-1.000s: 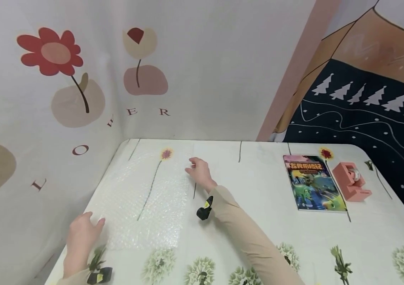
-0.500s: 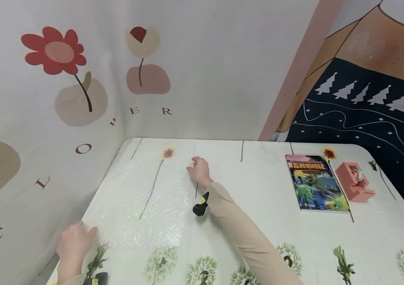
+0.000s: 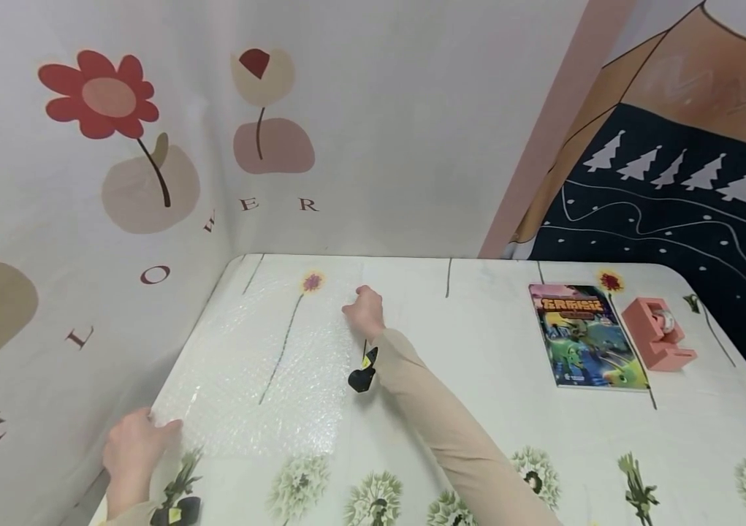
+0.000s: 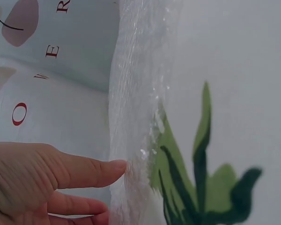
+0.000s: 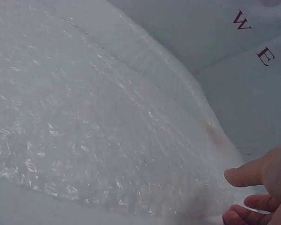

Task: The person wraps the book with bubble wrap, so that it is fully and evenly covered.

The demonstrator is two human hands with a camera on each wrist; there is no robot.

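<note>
A clear sheet of bubble wrap point(image 3: 234, 365) lies spread over the left part of the white, flower-printed tablecloth. At its near left corner is my left hand point(image 3: 137, 449), thumb out to the side. In the left wrist view, the thumb tip meets the wrap's edge, with a gap between the thumb and the lower fingers. My right hand point(image 3: 364, 313) is at the sheet's far right corner, fingers loosely bent. Close up in the right wrist view, the right thumb point(image 5: 246, 173) and fingertips stand apart at the wrap's point(image 5: 98, 140) edge.
Toward the right lies a colourful comic-style book point(image 3: 590, 336). Beside it stands a pink tape dispenser point(image 3: 658, 334) with a roll in it. A white printed wall cloth point(image 3: 373, 131) rises behind and left of the table, and a dark tree-printed cloth point(image 3: 675, 197) hangs at the right.
My left hand has shifted a little left and toward me along the sheet's edge. The right hand stays near the far corner, its forearm swung slightly left. The view has shifted slightly.
</note>
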